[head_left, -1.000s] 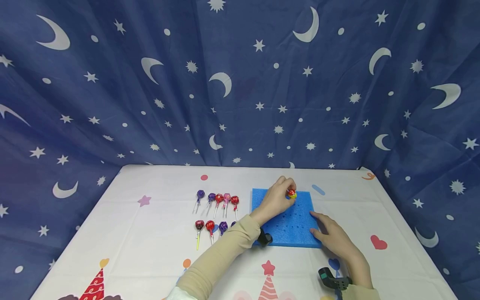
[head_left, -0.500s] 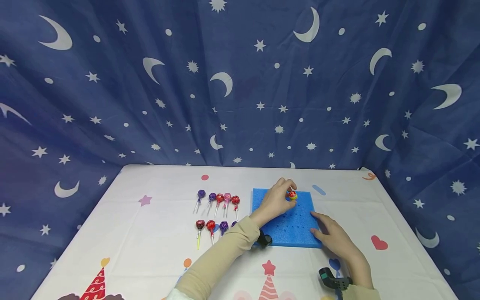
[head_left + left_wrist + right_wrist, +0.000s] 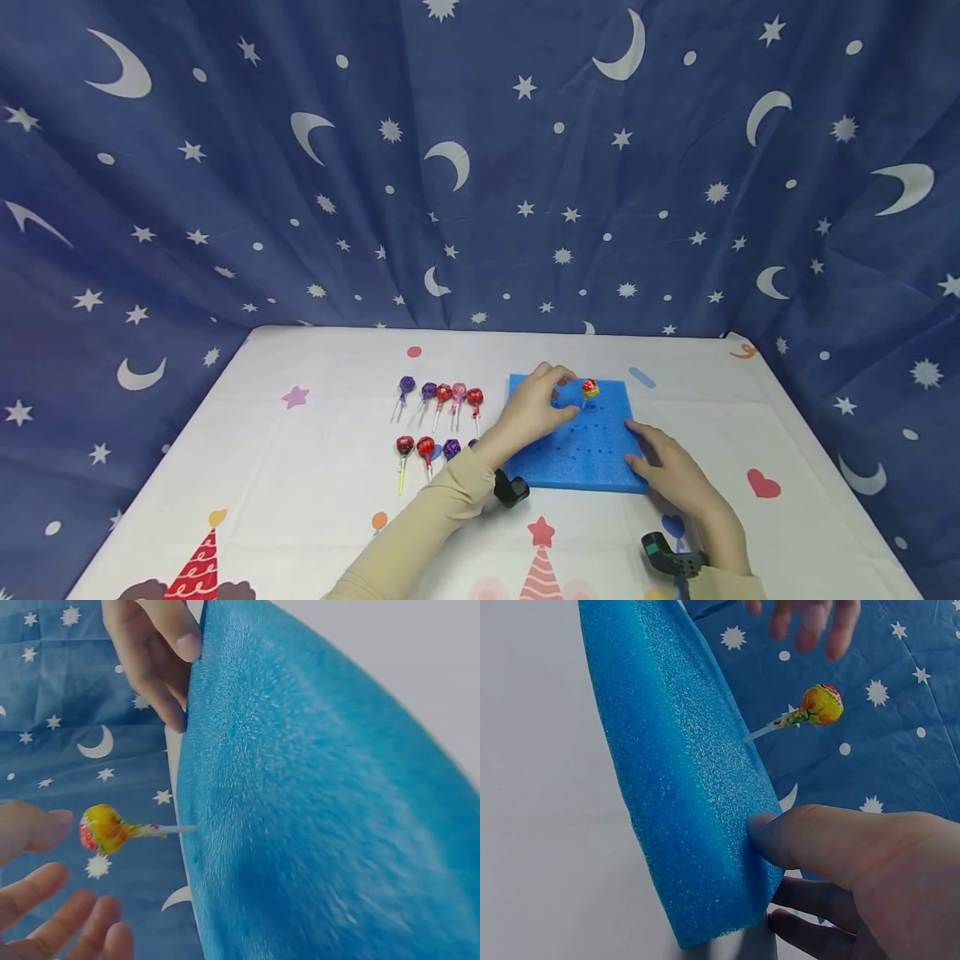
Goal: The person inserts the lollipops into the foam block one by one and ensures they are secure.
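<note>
Blue slab [image 3: 682, 780]: rough foam; lollipop wrapper [image 3: 107, 829]: glossy; backdrop [image 3: 480, 208]: cloth.

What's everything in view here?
Curtain: 1, blue, behind
Tablecloth: 1, printed white, foreground
Foam block: 1, blue, on tablecloth
Standing lollipop: 1, red and yellow, stick in foam
Far lollipops: 5, two purple, two red, one pink, left of foam
Near lollipops: at least 4, dark red, red, purple, nearer row, partly hidden
Wrist cameras: 2, black, at wrists
Sleeves: 2, beige, foreground
Left hand: 1, near standing lollipop
Right hand: 1, touching foam's edge

Blue foam board [image 3: 600, 468] partly hidden behind the left hand [image 3: 531, 408]
</note>
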Demonstrator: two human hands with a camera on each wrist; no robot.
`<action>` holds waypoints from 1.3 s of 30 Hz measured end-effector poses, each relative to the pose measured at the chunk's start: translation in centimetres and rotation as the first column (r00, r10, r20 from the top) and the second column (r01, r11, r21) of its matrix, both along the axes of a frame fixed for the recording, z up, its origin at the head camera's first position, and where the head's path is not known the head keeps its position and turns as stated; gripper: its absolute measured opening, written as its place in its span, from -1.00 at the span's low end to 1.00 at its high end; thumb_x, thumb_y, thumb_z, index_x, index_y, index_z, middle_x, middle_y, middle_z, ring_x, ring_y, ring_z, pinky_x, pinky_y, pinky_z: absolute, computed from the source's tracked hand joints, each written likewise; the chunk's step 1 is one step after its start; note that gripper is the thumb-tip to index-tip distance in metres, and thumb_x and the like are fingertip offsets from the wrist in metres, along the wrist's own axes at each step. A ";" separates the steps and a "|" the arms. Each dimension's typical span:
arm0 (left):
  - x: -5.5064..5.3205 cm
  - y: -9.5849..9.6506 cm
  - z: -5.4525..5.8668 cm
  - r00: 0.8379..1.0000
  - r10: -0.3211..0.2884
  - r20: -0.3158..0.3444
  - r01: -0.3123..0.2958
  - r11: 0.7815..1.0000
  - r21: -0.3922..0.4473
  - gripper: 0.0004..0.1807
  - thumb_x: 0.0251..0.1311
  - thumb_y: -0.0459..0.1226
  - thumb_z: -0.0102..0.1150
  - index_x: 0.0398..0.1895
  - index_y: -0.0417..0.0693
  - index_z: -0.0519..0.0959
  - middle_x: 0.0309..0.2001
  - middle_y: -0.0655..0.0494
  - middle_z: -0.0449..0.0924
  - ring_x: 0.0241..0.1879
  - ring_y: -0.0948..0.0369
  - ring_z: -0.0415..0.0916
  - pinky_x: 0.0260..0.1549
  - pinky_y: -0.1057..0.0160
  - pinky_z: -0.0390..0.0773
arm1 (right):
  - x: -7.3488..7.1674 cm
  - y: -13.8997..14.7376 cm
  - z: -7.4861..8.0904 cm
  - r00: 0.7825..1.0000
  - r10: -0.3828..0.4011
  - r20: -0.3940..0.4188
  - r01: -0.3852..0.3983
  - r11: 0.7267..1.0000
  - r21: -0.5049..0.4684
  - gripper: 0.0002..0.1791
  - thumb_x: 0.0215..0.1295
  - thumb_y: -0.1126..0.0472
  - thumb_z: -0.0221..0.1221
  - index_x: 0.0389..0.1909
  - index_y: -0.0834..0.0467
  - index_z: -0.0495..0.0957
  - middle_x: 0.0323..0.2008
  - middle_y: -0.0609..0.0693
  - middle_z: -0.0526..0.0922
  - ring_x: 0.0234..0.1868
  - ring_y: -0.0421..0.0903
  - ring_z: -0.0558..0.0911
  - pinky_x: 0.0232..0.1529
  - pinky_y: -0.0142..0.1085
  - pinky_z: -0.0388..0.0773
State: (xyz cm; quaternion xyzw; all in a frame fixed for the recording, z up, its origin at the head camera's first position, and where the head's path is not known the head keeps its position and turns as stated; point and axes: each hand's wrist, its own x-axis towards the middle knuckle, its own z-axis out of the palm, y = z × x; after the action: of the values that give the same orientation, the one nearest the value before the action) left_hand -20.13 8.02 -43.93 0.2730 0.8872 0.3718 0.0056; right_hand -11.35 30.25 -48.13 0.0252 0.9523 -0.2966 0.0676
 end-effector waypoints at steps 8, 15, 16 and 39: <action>1.8 -2.8 0.2 0.999 0.034 0.022 -0.035 0.999 0.018 -0.57 0.16 -0.15 0.28 0.12 0.03 0.52 -0.05 0.05 0.58 -0.10 0.14 0.57 -0.26 0.38 0.49 | 0.1 -0.1 0.3 1.000 -0.013 0.029 0.013 1.000 0.001 -0.27 0.32 0.05 0.13 0.44 0.18 0.13 0.42 0.37 0.13 0.41 0.43 0.08 0.24 0.37 0.08; 3.3 -4.7 0.1 0.998 0.049 0.040 -0.051 0.997 0.060 -0.61 0.18 -0.16 0.26 0.08 0.01 0.54 -0.07 0.05 0.59 -0.14 0.17 0.54 -0.27 0.38 0.47 | 0.1 0.2 0.2 1.000 -0.011 0.016 0.011 1.000 0.014 -0.27 0.33 0.04 0.12 0.44 0.18 0.13 0.42 0.37 0.13 0.41 0.44 0.08 0.24 0.37 0.09; 3.5 -4.9 0.0 0.998 0.051 0.041 -0.053 0.996 0.066 -0.61 0.18 -0.17 0.26 0.08 0.01 0.54 -0.07 0.05 0.59 -0.14 0.17 0.54 -0.27 0.39 0.47 | 0.1 0.2 0.2 1.000 -0.010 0.014 0.010 1.000 0.012 -0.27 0.33 0.05 0.13 0.44 0.19 0.13 0.42 0.37 0.13 0.41 0.44 0.09 0.24 0.36 0.09; 5.7 -13.3 -1.5 0.955 0.292 -0.047 -0.284 0.950 0.128 -0.79 0.14 -0.27 0.26 -0.13 -0.01 0.62 -0.20 0.10 0.61 -0.21 0.21 0.54 -0.25 0.30 0.55 | -0.1 -0.1 0.3 1.000 -0.007 0.023 0.007 1.000 -0.002 -0.28 0.33 0.05 0.13 0.44 0.17 0.13 0.42 0.36 0.13 0.42 0.44 0.07 0.24 0.37 0.06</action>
State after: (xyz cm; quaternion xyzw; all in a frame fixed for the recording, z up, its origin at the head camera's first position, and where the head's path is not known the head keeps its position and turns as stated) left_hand -14.39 -5.32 -45.47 0.1524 0.8933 0.4122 -0.0940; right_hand -11.47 30.19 -47.87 0.0320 0.9510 -0.2977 0.0775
